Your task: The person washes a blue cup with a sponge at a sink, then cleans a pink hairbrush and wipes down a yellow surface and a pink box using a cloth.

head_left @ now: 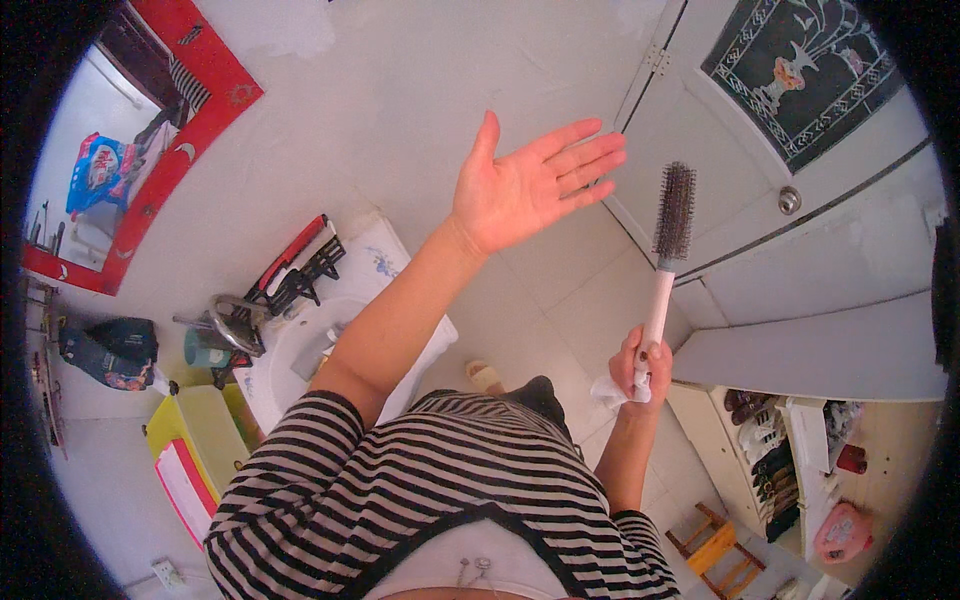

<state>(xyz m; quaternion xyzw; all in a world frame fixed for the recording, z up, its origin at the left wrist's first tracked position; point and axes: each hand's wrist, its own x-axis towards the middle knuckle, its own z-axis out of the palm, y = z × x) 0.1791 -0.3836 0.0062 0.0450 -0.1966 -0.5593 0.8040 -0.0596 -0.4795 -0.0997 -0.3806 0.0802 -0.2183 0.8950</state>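
My left hand [529,180] is raised in front of me with the palm up, the fingers apart and nothing in it. Its forearm passes over a white washbasin [281,364]. To the right, my right hand [645,367] grips the pale pink handle of a round hairbrush [675,214]. The brush stands nearly upright in the view, its dark bristle barrel at the far end. A crumpled white tissue or cloth [609,391] is also held in that hand, against the lower handle. My palm hides part of it.
A metal tap [238,324] and a black rack [304,289] stand behind the basin. A red-framed mirror [244,88] hangs left. To the right are a door with a round knob [789,200], a shoe cabinet [712,431] and a small wooden stool [712,550].
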